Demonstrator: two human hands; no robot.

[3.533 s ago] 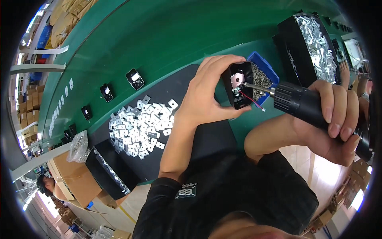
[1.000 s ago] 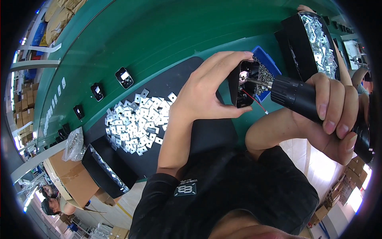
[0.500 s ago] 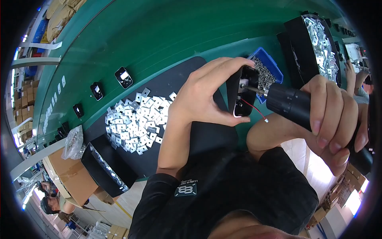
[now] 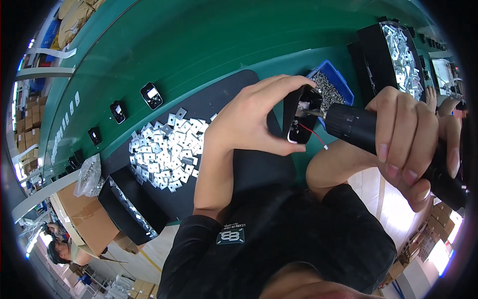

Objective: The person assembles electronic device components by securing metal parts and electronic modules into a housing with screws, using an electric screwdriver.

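Observation:
My left hand (image 4: pixel 254 117) grips a black plastic housing (image 4: pixel 291 112) from its left side, thumb below and fingers over the top. Out of the housing's open face hangs a red wire (image 4: pixel 312 132) with a small white connector. Wrapped around a black electric screwdriver (image 4: pixel 351 127) is my right hand (image 4: pixel 411 144). The screwdriver's bit (image 4: pixel 313 113) reaches into the housing, against a pale metal part inside; whether a screw sits at its tip cannot be made out. Just behind the housing is a blue bin (image 4: pixel 343 84) of small screws.
Many square metal plates (image 4: pixel 167 149) lie piled on a dark mat (image 4: pixel 244 82). Black housings (image 4: pixel 151 95) stand on the green bench at left. A black box of metal pieces (image 4: pixel 401 55) is at far right, another black box (image 4: pixel 132 204) at near left beside a cardboard box (image 4: pixel 89 219).
Both hands, with the housing and screwdriver, have shifted slightly left in the picture. The bit stays inside the housing. The view has shifted a little too.

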